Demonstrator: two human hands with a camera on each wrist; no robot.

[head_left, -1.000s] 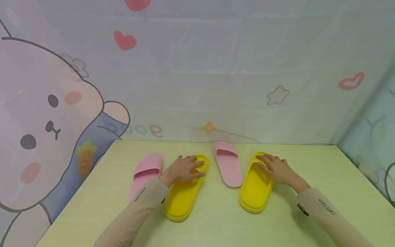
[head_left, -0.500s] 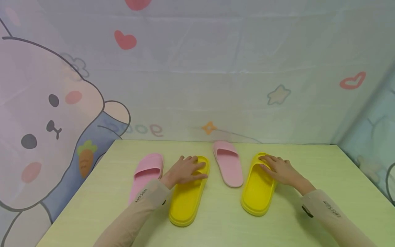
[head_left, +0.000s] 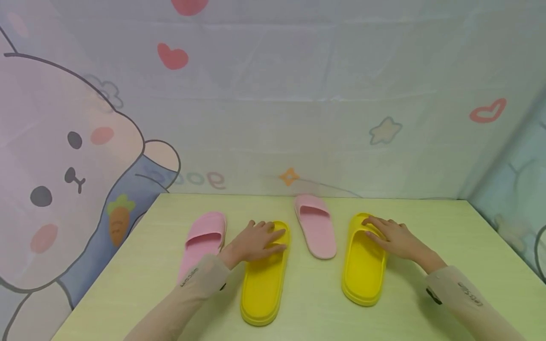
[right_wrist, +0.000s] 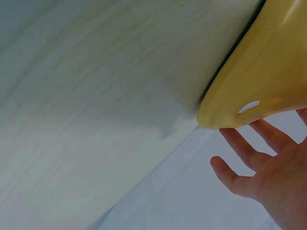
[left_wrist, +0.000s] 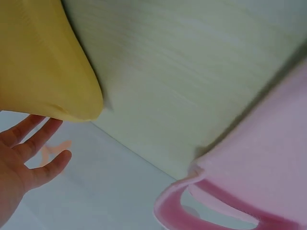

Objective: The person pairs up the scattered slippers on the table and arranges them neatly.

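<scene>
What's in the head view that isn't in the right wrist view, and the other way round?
Only the head view: the left hand, the left yellow slipper, the left pink slipper, the right pink slipper, and the cartoon animal and carrot on the backdrop.
Only the right wrist view: the palm side of the right hand.
Both: that hand, the right yellow slipper it touches, the tabletop and backdrop.

Slipper A (head_left: 262, 293) (under left hand (head_left: 254, 242)) and slipper B (head_left: 364, 272) (under right hand (head_left: 398, 240)) were yellow; slipper C (head_left: 211, 222) (left of left hand) and slipper D (head_left: 320, 232) (between hands), pink. Backdrop (head_left: 273, 85) beyond bore red hearts (head_left: 172, 56).
</scene>
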